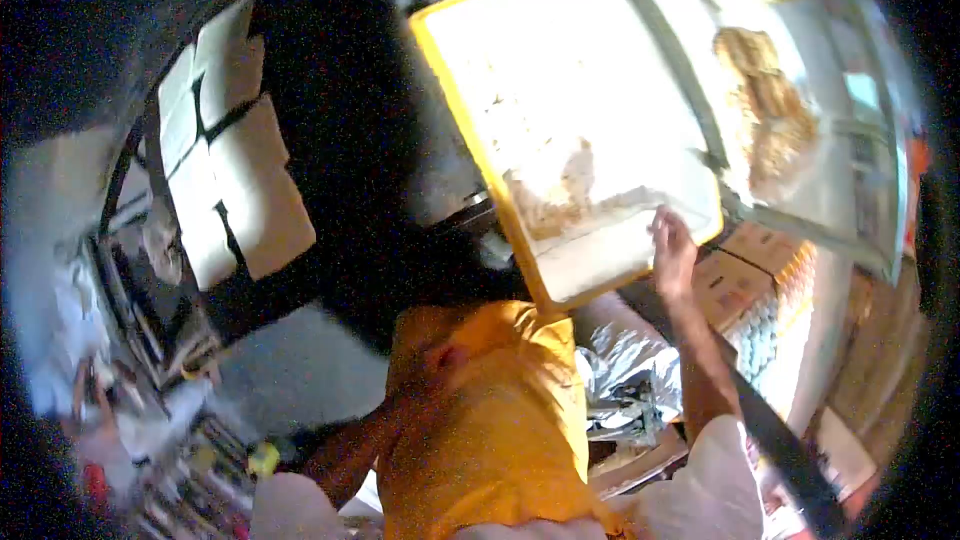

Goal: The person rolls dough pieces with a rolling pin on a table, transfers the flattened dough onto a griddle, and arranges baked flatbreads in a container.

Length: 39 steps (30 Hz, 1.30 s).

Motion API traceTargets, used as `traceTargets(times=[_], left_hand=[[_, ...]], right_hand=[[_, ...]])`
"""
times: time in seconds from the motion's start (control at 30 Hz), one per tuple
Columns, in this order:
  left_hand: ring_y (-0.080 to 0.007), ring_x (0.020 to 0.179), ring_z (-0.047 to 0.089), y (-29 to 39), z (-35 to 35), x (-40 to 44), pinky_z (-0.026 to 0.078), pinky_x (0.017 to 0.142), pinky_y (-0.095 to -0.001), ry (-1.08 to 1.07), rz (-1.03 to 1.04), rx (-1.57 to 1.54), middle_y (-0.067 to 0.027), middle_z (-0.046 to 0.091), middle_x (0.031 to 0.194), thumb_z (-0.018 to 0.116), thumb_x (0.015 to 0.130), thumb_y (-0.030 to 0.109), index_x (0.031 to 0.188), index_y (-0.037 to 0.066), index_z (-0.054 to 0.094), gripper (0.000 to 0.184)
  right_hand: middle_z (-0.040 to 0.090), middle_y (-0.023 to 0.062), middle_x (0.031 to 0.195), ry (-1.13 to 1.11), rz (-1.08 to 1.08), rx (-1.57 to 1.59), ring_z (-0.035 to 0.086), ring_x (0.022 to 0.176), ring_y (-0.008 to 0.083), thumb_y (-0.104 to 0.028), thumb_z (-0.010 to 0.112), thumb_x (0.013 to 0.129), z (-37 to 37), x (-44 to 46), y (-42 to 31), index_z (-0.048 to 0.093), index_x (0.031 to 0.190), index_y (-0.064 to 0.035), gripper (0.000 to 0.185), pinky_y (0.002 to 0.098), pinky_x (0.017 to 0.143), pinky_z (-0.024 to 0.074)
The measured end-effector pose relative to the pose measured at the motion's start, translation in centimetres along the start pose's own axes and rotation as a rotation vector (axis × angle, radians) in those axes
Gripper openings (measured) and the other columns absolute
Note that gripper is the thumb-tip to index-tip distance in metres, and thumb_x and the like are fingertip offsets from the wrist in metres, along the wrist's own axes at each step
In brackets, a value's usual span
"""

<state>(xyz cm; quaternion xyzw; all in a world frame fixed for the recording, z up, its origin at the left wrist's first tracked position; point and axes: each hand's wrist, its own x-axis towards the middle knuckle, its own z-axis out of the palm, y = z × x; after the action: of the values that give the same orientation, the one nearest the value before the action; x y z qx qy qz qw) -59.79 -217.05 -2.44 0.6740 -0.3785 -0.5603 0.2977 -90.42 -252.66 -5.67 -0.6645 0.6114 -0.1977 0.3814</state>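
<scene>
A shallow tray with a yellow rim and a bright, overexposed inside lies ahead of me, with brown crumbs or stains towards its near side. My right hand is over its near right edge, fingers bent together; whatever they may grip is too blurred to make out. My left hand is dark and blurred in front of my orange apron, its fingers not distinguishable. Several pale, flat, roughly square pieces lie close together on a black surface to the left.
On the right stands a glass-sided case with brown, lumpy pieces inside. Cardboard boxes are below it. Crumpled silvery material lies by my right arm. Blurred clutter fills the lower left.
</scene>
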Motion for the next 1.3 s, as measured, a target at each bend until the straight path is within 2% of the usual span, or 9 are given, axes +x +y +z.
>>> traceTargets(times=[0.23, 0.3, 0.37, 0.53, 0.67, 0.77, 0.93, 1.13, 1.3], left_hand=[[-0.0222, 0.083, 0.06, 1.4, -8.7, -3.0, 0.052, 0.08, -0.0382, -0.103, 0.098, 0.089, -0.0057, 0.064, 0.091, 0.062, 0.102, 0.031, 0.109, 0.004, 0.065, 0.028], [-0.0201, 0.079, 0.06, 1.1, -9.1, -2.8, 0.053, 0.077, -0.037, -0.072, 0.121, 0.073, -0.0039, 0.064, 0.088, 0.063, 0.102, 0.033, 0.106, 0.004, 0.066, 0.029], [-0.0181, 0.075, 0.06, -2.1, -8.8, -2.6, 0.053, 0.074, -0.0359, -0.008, 0.126, 0.027, -0.0021, 0.064, 0.084, 0.064, 0.102, 0.035, 0.103, 0.004, 0.067, 0.031], [-0.0176, 0.07, 0.057, -18.9, -9.7, -2.9, 0.05, 0.066, -0.0347, 0.191, 0.013, -0.102, 0.0008, 0.059, 0.079, 0.064, 0.101, 0.034, 0.095, 0.008, 0.065, 0.027], [-0.0176, 0.067, 0.055, -31.2, -15.0, -9.7, 0.047, 0.061, -0.0357, -0.113, -0.316, -0.415, 0.0005, 0.056, 0.076, 0.06, 0.102, 0.035, 0.087, 0.011, 0.063, 0.028], [-0.0179, 0.067, 0.054, -31.9, -15.6, -15.2, 0.047, 0.06, -0.0364, 0.144, -0.52, -0.169, -0.0014, 0.055, 0.075, 0.057, 0.103, 0.037, 0.085, 0.011, 0.062, 0.032], [-0.0176, 0.07, 0.055, -29.5, -16.6, -20.3, 0.048, 0.062, -0.0364, 0.278, -0.555, -0.185, -0.0013, 0.057, 0.079, 0.058, 0.103, 0.038, 0.089, 0.011, 0.063, 0.03], [-0.0174, 0.073, 0.056, -27.5, -18.2, -21.3, 0.049, 0.064, -0.0365, 0.257, -0.502, -0.165, -0.0011, 0.058, 0.084, 0.059, 0.103, 0.038, 0.095, 0.011, 0.063, 0.028], [-0.0171, 0.076, 0.056, -26.7, -20.4, -20.0, 0.049, 0.067, -0.0365, 0.191, -0.421, -0.115, -0.001, 0.059, 0.087, 0.059, 0.103, 0.038, 0.099, 0.011, 0.064, 0.028]], right_hand=[[0.068, 0.0084, 0.085, 0.117, 0.248, -0.222, 0.061, 0.078, 0.0188, -0.013, 0.059, 0.1, -3.7, -25.1, 6.3, 0.067, 0.097, -0.0001, 0.016, 0.0344, 0.072, 0.0511], [0.068, 0.0078, 0.08, 0.206, 0.283, 1.127, 0.06, 0.074, 0.0171, -0.013, 0.061, 0.099, -1.4, -32.0, 9.8, 0.069, 0.092, 0.0002, 0.017, 0.0343, 0.067, 0.0492], [0.069, 0.0082, 0.087, -0.188, 0.345, -0.067, 0.061, 0.076, 0.0165, -0.014, 0.064, 0.099, -2.7, -37.0, 9.6, 0.068, 0.103, 0.0012, 0.016, 0.0321, 0.066, 0.0479], [0.071, 0.01, 0.095, -0.302, 0.455, 0.086, 0.065, 0.087, 0.0184, -0.028, 0.071, 0.099, -0.9, -42.4, 12.8, 0.067, 0.113, 0.0089, 0.04, 0.032, 0.077, 0.0534], [0.073, 0.0104, 0.1, -0.413, 0.029, -0.001, 0.066, 0.09, 0.0169, -0.017, 0.062, 0.103, -0.2, -42.2, 19.1, 0.064, 0.124, 0.007, 0.031, 0.0318, 0.078, 0.0543], [0.073, 0.011, 0.1, -0.289, 0.48, 0.157, 0.065, 0.084, 0.0161, -0.018, 0.063, 0.103, -1.8, -38.4, 9.8, 0.064, 0.126, 0.0058, 0.033, 0.0314, 0.077, 0.0546], [0.075, 0.0223, 0.111, -0.313, 0.43, -0.111, 0.073, 0.099, 0.0279, -0.04, 0.07, 0.096, -1.6, -37.3, 13.8, 0.065, 0.128, 0.0026, 0.053, 0.0391, 0.089, 0.056], [0.057, 0.0219, 0.131, 0.719, 0.422, 0.186, 0.058, 0.117, 0.0294, -0.025, 0.075, 0.095, -10.9, -34.7, 18.3, 0.039, 0.151, 0.0066, 0.075, 0.0413, 0.105, 0.0465], [0.044, 0.0244, 0.155, 1.399, 0.152, -0.038, 0.045, 0.141, 0.0318, -0.035, 0.072, 0.098, -32.0, -35.0, 4.3, 0.034, 0.155, 0.0081, 0.081, 0.0402, 0.115, 0.0374]])
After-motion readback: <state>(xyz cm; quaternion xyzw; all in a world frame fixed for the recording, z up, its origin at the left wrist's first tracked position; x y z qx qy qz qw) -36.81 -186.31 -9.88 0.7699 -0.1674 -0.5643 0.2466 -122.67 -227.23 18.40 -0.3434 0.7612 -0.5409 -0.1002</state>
